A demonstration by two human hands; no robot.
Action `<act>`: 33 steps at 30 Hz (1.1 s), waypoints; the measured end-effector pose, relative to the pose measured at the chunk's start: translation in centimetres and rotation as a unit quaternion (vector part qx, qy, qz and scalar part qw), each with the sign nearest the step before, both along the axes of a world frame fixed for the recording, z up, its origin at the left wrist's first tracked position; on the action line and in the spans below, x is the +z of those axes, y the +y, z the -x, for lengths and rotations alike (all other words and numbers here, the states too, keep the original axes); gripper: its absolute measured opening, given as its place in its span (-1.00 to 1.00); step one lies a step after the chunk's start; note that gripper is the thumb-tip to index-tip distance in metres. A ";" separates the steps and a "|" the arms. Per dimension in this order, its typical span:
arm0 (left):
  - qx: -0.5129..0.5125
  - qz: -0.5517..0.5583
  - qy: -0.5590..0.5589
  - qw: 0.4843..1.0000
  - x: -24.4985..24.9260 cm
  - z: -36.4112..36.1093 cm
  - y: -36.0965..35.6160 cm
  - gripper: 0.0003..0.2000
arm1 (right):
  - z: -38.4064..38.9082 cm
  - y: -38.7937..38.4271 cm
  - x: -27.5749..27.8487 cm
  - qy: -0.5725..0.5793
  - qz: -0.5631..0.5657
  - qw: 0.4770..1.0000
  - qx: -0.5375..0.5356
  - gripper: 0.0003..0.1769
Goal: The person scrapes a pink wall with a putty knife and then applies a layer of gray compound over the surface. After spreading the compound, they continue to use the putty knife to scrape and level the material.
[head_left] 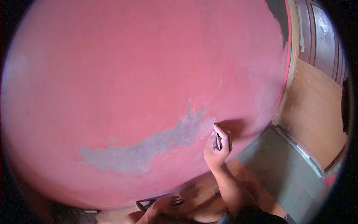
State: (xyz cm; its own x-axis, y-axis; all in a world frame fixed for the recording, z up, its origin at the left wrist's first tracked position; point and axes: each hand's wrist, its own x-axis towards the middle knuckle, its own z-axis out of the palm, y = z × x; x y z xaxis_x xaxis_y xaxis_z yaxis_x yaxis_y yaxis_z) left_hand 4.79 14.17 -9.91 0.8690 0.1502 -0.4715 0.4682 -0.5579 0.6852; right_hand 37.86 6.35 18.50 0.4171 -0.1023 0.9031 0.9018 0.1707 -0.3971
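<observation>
My right hand (217,146) is closed around a slim tool (218,143) with a pale edge, seen side-on; its exact kind is not clear. The fingertips are up against the pink wall (123,82), just right of a grey patch (160,143) with ragged edges. At the bottom of the view, my left hand (162,205) has its fingers curled by a dark-rimmed object (143,204). Most of that object is hidden, so I cannot make out what it is.
A wooden door frame (292,71) edges the wall on the right. Beyond it stands a tan board (311,108) beside a brown panelled door (324,41). Grey-green floor tiles (276,168) lie at lower right. A dark patch (279,18) marks the wall's upper right.
</observation>
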 end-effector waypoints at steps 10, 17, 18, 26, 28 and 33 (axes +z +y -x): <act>-0.015 -0.092 0.074 0.993 10.2 -2.4 -2.3 -0.21 | -0.7 -0.9 1.9 0.189 -0.034 0.976 0.099 -0.72; -0.030 -0.084 0.003 0.996 3.8 -1.8 -1.4 0.01 | -0.4 -0.3 0.4 -0.021 0.004 1.000 -0.006 -0.75; -0.024 -0.083 -0.006 0.996 3.8 -1.5 -1.4 0.00 | -0.7 -0.4 0.4 -0.036 0.004 0.999 -0.013 -0.75; -0.019 -0.111 -0.022 0.993 1.8 -0.9 -0.4 -0.02 | 0.7 -0.4 0.5 -0.003 -0.001 1.000 0.001 -0.74; -0.040 -0.106 0.014 0.993 4.1 -1.7 -0.7 -0.07 | 0.2 -0.3 0.2 -0.052 0.009 0.998 -0.027 -0.74; -0.082 -0.090 -0.020 0.992 -0.1 0.2 0.0 -0.23 | -0.6 0.2 0.5 0.067 -0.036 0.996 0.041 -0.70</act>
State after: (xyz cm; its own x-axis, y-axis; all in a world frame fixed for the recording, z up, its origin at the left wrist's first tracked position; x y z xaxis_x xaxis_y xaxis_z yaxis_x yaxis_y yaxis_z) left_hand 4.55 14.13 -9.97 0.9057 0.0847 -0.4153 0.3366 -0.7392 0.5834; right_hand 38.43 6.55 18.96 0.5427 -0.1262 0.8304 0.8236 0.2738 -0.4967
